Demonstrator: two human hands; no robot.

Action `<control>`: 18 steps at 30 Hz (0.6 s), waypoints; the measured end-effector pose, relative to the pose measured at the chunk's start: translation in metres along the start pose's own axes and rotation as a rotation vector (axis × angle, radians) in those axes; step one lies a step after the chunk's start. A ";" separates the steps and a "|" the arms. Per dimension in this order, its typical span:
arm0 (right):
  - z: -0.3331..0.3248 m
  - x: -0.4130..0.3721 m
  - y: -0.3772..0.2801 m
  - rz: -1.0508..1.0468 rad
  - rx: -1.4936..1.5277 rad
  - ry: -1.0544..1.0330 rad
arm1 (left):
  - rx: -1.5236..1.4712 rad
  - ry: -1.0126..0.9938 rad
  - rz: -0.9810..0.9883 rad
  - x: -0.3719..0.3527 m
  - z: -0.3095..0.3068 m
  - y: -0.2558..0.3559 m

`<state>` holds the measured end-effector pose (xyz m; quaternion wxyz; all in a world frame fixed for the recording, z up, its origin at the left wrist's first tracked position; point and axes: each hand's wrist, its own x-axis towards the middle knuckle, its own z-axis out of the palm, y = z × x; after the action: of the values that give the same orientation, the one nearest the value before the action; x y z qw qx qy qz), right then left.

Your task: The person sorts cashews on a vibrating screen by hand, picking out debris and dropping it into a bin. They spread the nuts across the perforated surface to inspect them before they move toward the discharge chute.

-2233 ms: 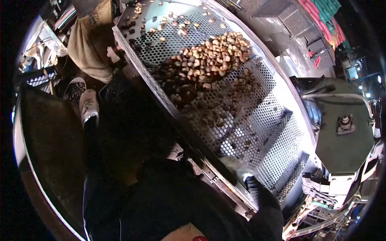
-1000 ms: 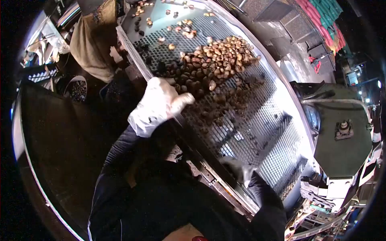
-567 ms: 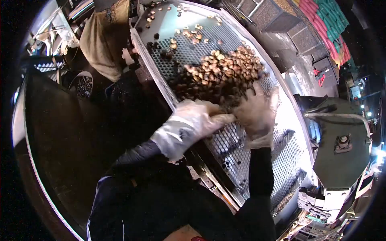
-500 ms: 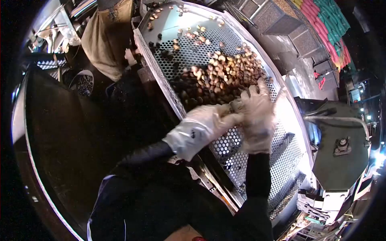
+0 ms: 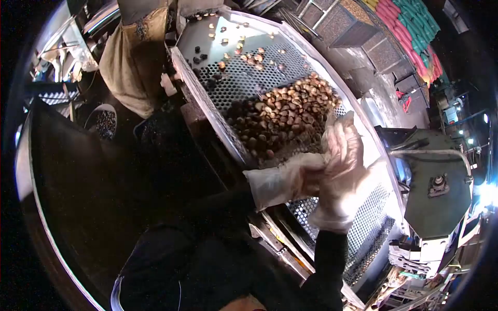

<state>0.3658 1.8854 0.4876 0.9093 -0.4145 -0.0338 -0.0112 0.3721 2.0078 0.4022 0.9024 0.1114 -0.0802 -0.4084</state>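
A pile of brown, shiny nuts in their shells lies on a sloping perforated metal tray. Both my hands wear pale, dirty gloves and meet over the tray, just below the pile. My right hand is held up with its fingers stretched out and close together. From the left, my left hand reaches across to touch the right hand near its thumb and palm. The left fingers are mostly hidden and blurred there. No nut shows in either hand.
Raised metal sides edge the tray. A burlap sack hangs at upper left, near a bucket of dark pieces. A green machine housing stands right. Filled bins and stacked coloured sacks are at the back.
Both hands have drawn back from the pile, toward me and slightly right. The right hand has turned upward, and the lower part of the pile is more visible.
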 end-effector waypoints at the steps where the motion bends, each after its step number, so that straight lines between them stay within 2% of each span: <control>1: -0.013 -0.005 0.012 -0.128 -0.442 0.035 | 0.082 0.156 -0.076 0.005 -0.011 -0.001; 2: 0.001 -0.006 0.010 -0.092 -0.265 0.032 | 0.150 0.126 -0.017 0.007 -0.017 -0.003; 3: 0.020 -0.004 0.004 0.011 0.075 0.009 | 0.217 0.092 0.045 0.010 -0.027 -0.006; 4: 0.031 -0.003 0.001 0.061 0.204 -0.009 | 0.258 0.089 0.076 0.006 -0.023 -0.004; 6: 0.039 -0.002 -0.004 0.072 0.181 -0.084 | 0.318 0.112 0.111 -0.012 0.007 0.009; 7: 0.034 0.003 -0.004 0.078 -0.215 0.011 | 0.336 0.135 0.114 -0.022 0.020 0.018; 9: 0.020 0.007 0.012 -0.002 -0.706 0.188 | 0.896 0.149 0.188 -0.026 0.010 0.018; 11: -0.137 0.059 0.019 -0.162 -1.528 0.072 | 1.011 0.330 0.197 -0.047 0.025 0.035; 13: -0.091 0.050 0.021 -0.014 -1.758 0.281 | 0.949 0.515 0.262 -0.060 0.030 0.050; 14: -0.118 0.053 0.036 -0.038 -2.004 0.247 | 0.811 0.547 0.381 -0.066 0.023 0.057; 15: -0.149 0.049 0.059 -0.153 -2.249 0.134 | 0.761 0.662 0.452 -0.065 0.007 0.062; 16: -0.171 0.040 0.082 -0.278 -2.443 0.043 | 0.649 0.696 0.506 -0.071 0.016 0.070; 17: -0.179 0.036 0.101 -0.387 -2.552 -0.015 | 0.665 0.695 0.589 -0.070 0.009 0.071; 18: -0.141 0.053 0.112 -0.153 -2.260 0.077 | 0.680 0.697 0.672 -0.068 0.001 0.069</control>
<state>0.4312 1.8529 0.3141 0.0115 -0.9945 -0.0017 -0.1037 0.3770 2.1031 0.4177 0.8691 0.4904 0.0637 0.0092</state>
